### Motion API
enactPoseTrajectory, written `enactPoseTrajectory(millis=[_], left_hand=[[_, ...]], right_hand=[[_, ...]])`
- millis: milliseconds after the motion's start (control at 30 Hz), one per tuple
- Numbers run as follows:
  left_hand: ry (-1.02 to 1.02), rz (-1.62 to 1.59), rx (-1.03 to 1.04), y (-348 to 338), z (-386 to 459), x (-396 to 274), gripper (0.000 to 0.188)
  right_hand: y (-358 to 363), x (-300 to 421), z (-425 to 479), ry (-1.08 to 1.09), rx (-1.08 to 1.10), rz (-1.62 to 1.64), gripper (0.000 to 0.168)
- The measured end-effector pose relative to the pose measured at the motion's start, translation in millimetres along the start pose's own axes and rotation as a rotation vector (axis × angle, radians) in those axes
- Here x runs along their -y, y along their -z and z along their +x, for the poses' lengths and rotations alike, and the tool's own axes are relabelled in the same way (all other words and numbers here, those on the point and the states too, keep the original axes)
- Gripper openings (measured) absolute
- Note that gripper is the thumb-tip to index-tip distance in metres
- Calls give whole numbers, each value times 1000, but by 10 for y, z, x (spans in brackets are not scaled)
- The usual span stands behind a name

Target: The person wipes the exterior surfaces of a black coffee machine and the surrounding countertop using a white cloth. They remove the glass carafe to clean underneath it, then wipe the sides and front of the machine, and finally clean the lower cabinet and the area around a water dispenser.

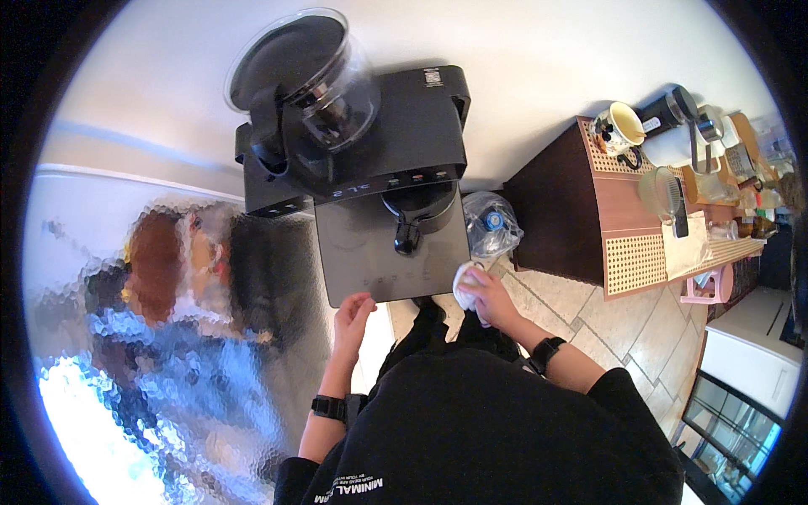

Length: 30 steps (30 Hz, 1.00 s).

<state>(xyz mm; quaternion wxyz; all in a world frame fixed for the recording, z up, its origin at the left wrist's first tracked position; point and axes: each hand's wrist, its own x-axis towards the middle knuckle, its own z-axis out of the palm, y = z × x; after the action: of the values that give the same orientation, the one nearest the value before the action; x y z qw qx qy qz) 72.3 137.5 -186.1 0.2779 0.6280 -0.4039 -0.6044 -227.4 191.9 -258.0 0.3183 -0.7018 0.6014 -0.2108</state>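
Observation:
A crumpled white cloth (466, 287) is gripped in my right hand (489, 297), beside the front right corner of a dark flat panel (391, 271). My left hand (355, 322) is at the panel's front left edge, fingers bent and close together; whether they touch the edge cannot be told. Over the panel's back part stands a black appliance (404, 120) with a lit display, likely a tea or water machine. A clear glass vessel with a black lid and handle (303, 76) sits on its upper left. Below the display, a black lidded pot (420, 208) stands on the panel, its handle towards me.
A large plastic water bottle (492, 221) with a blue cap stands right of the panel. Farther right, a dark cabinet (555, 208) carries a patterned mug (615, 129), a ribbed glass (658, 191) and a phone (680, 211). A textured reflective surface (189, 353) flanks the left side.

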Motion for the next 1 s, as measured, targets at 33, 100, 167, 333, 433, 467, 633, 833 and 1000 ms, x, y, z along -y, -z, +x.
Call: enactPoseTrajectory(millis=[33,100,167,333,433,467,633,833,1000], left_hand=[[6,-14,10,30,-23,51,30],[29,-11,20,72,-82,112,28],[58,-31,48,76,-131,130,28],[110,-13,55,130,-227,134,27],[107,-9,67,211,-224,223,25],[104,3,76,207,-216,218,25],[174,25,24,299,-291,203,21],[197,-6,70,244,-260,276,21],[157,-2,131,149,-169,202,21]], right_hand=[[39,-40,-3,-36,25,105,44],[121,-117,35,-110,74,313,45],[105,-293,214,-247,-161,419,43],[213,-593,1221,-337,-476,624,44],[252,-599,1720,-271,-471,613,45],[192,-752,1824,-267,-408,649,44],[-41,-785,1689,-274,-339,484,44],[-148,-352,567,-190,-258,310,48],[-101,-365,15,-218,-57,438,45]])
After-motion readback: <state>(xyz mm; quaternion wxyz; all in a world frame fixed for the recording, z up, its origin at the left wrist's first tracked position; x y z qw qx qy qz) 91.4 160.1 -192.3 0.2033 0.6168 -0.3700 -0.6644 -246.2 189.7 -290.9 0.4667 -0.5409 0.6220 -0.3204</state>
